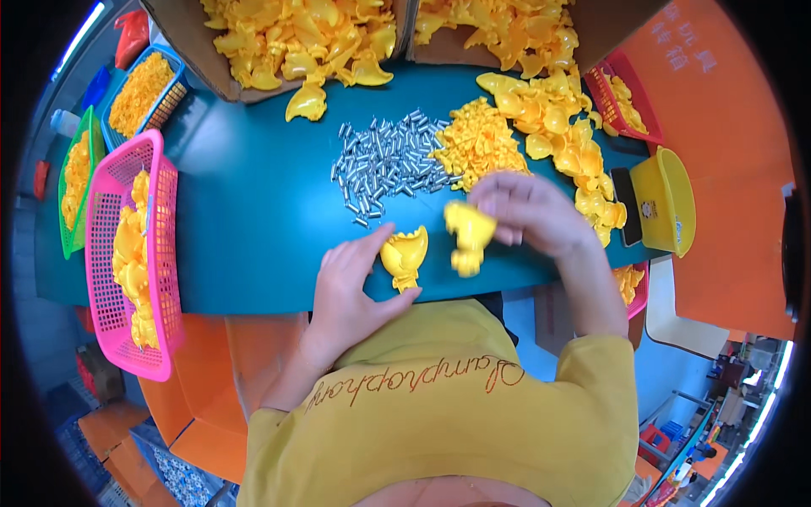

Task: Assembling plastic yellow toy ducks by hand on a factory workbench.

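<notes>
At the table's near edge, my left hand has its thumb and index finger on either side of a curved yellow plastic shell half. The fingertip meets its upper left edge and the thumb its narrow bottom end; the hollow side faces up. Just to the right, my right hand pinches another yellow plastic shell piece above the table, slightly blurred. Beyond both hands lies a heap of small silver metal cylinders. Touching that heap on the right is a pile of small yellow plastic parts.
Cardboard boxes full of yellow shells stand at the far edge, with shells spilling down the right. A pink basket is at the left, beside green and blue baskets. A yellow bin and red basket line the right.
</notes>
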`<state>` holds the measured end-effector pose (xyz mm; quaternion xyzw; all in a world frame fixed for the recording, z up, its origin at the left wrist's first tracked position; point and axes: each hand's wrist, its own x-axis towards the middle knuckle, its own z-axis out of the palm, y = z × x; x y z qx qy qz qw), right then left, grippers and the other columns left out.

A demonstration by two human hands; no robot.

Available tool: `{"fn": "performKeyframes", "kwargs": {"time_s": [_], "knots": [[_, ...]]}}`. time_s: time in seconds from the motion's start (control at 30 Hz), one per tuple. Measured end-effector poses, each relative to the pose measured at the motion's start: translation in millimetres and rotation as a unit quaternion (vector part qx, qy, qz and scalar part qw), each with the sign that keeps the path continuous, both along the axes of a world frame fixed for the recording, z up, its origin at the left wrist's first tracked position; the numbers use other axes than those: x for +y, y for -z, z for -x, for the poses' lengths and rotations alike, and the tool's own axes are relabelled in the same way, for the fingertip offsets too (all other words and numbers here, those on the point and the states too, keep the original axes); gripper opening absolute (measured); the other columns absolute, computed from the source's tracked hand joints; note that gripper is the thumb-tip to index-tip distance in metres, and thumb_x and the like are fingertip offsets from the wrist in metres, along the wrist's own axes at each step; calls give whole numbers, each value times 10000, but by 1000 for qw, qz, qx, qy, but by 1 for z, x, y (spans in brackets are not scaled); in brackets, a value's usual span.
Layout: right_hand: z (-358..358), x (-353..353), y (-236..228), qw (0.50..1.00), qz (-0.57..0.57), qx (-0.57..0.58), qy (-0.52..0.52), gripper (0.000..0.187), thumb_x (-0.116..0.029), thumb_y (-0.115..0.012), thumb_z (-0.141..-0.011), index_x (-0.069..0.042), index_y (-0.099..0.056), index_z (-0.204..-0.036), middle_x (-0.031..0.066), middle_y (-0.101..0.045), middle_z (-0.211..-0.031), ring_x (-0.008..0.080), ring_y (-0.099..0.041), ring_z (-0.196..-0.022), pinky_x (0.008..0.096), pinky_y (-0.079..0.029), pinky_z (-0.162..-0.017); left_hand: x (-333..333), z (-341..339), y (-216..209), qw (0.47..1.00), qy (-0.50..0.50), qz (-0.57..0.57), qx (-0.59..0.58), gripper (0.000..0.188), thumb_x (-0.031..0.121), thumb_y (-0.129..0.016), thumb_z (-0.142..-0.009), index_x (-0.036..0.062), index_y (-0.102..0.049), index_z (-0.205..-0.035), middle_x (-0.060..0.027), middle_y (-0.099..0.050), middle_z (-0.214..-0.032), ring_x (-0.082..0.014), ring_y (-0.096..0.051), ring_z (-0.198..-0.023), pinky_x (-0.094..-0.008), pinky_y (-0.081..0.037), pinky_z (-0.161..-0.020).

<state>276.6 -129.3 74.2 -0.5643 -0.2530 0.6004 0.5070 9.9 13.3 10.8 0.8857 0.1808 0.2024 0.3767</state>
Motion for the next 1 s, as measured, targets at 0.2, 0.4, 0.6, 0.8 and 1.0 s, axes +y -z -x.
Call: {"fn": "performKeyframes", "kwargs": {"time_s": [0.2, 0.4, 0.6, 0.8, 1.0], "knots": [[44, -49, 47, 942, 41, -315, 105, 212, -166, -737, -1002, -29, -711, -1162, -8, -660, -907, 42, -554, -672, 212, -439, -585, 1, 1, -2, 999, 4, -41, -7, 880, 289, -981, -638, 92, -628, -1419, -39, -702, -1098, -209, -587, -841, -348, -469, -848], [68, -61, 31, 877, -67, -474, 39, 552, -199, -915, -788, -76, -712, -1286, 91, -677, -1329, 159, -647, -981, 271, -517, -785, -2, 4, -4, 998, 25, -49, 16, 866, 325, -973, -645, 108, -635, -1411, -36, -705, -1112, -227, -607, -925, -365, -435, -885], [79, -59, 43, 853, -47, -516, 59, 681, -186, -934, -738, -98, -666, -1357, 73, -685, -1333, 197, -609, -965, 311, -518, -868, -1, 2, -7, 997, 45, -60, 17, 837, 359, -956, -657, 145, -643, -1403, -23, -716, -1138, -221, -622, -953, -370, -422, -898], [82, -57, 39, 925, -33, -373, 65, 703, -96, -940, -652, -97, -683, -1306, 29, -681, -1315, 90, -553, -917, 245, -436, -772, -3, 2, -4, 999, 36, -35, 12, 897, 320, -983, -603, 152, -640, -1416, -5, -673, -1035, -204, -589, -900, -356, -397, -883], [99, -32, 47, 915, -156, -366, 63, 666, -82, -948, -653, -95, -713, -1276, 94, -677, -1356, 109, -576, -890, 242, -465, -750, -3, 1, 0, 998, 41, -43, -7, 898, 319, -968, -600, 139, -635, -1414, -18, -696, -1079, -209, -622, -908, -361, -407, -873]]}}
